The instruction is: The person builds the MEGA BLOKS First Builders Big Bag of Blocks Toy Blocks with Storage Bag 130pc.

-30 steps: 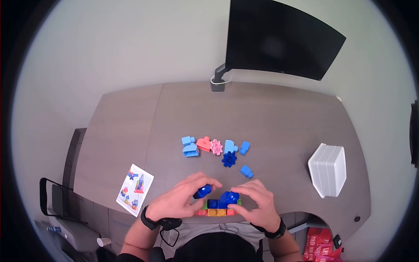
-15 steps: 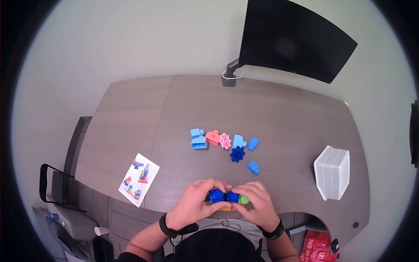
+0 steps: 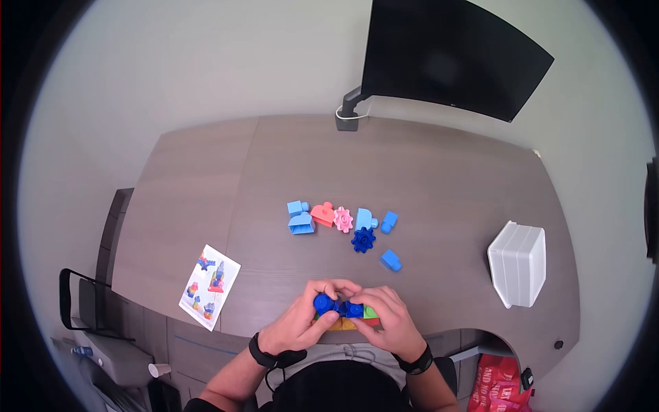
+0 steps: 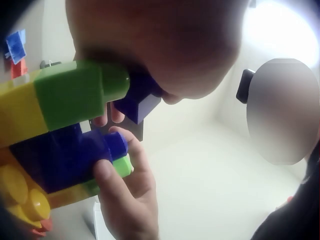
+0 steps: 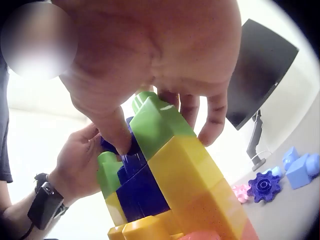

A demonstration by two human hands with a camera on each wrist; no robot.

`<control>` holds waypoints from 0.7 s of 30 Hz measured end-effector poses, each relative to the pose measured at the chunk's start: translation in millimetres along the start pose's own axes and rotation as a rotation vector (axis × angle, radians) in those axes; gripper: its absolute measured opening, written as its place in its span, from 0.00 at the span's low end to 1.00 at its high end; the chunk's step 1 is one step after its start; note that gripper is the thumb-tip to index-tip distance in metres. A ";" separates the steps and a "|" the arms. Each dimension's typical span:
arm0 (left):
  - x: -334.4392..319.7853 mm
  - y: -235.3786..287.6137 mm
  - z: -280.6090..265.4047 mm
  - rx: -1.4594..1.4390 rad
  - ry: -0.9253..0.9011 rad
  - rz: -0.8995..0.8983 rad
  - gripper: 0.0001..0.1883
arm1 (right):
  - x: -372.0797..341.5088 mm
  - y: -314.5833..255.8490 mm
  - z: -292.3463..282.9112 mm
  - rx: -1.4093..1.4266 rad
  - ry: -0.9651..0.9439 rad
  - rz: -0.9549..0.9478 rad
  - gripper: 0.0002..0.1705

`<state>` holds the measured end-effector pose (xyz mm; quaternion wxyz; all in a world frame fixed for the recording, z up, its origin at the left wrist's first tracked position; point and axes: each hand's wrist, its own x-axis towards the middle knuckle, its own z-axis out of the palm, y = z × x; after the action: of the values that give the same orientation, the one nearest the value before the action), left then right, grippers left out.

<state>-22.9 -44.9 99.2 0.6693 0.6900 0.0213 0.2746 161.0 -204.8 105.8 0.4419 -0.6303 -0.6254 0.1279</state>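
A structure of toy building blocks stands at the near edge of the desk, with orange, yellow and red blocks low down and a green block (image 5: pixel 160 125) topping each side. Dark blue blocks (image 5: pixel 142 192) fill the gap between the sides. My left hand (image 3: pixel 305 321) grips a loose-looking dark blue block (image 4: pixel 142 102) beside one green top. On the other side, my right hand (image 3: pixel 390 324) pinches a dark blue block with a stud (image 4: pixel 107 145), its thumb pressed on the block's side. The palms hide part of both blocks in the wrist views.
Beyond the hands lie light blue blocks (image 3: pixel 391 260), a red block (image 3: pixel 322 213), a pink gear (image 3: pixel 343 220) and a dark blue gear (image 3: pixel 364 239). A picture sheet (image 3: pixel 210 287) is at left, a white bin (image 3: pixel 518 264) at right, a monitor (image 3: pixel 456 58) behind.
The left hand has brought its dark blue block from the left in over the structure. The right hand's dark blue block has gone lower between the green ones. The head view has shifted slightly.
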 end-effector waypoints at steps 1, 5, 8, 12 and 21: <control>0.8 -0.9 1.2 -0.039 0.012 0.023 0.16 | 1.2 0.2 -0.6 -0.003 -0.007 0.001 0.26; 5.1 16.6 -10.6 0.446 -0.033 -0.022 0.18 | 1.5 4.4 4.7 0.012 0.003 0.009 0.26; -9.3 1.7 -8.9 0.421 0.074 -0.092 0.20 | -0.8 4.6 3.2 0.033 -0.007 0.021 0.26; -17.6 -6.0 -13.3 0.443 0.021 -0.161 0.22 | -1.0 4.8 2.7 0.040 -0.017 -0.005 0.28; -15.1 -23.3 -20.0 0.370 -0.026 -0.186 0.28 | -7.2 25.7 10.3 0.080 -0.022 -0.068 0.31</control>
<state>-35.9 -30.2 71.2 0.5539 0.7997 0.1265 0.1939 169.7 -202.7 78.7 0.4640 -0.5891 -0.6455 0.1448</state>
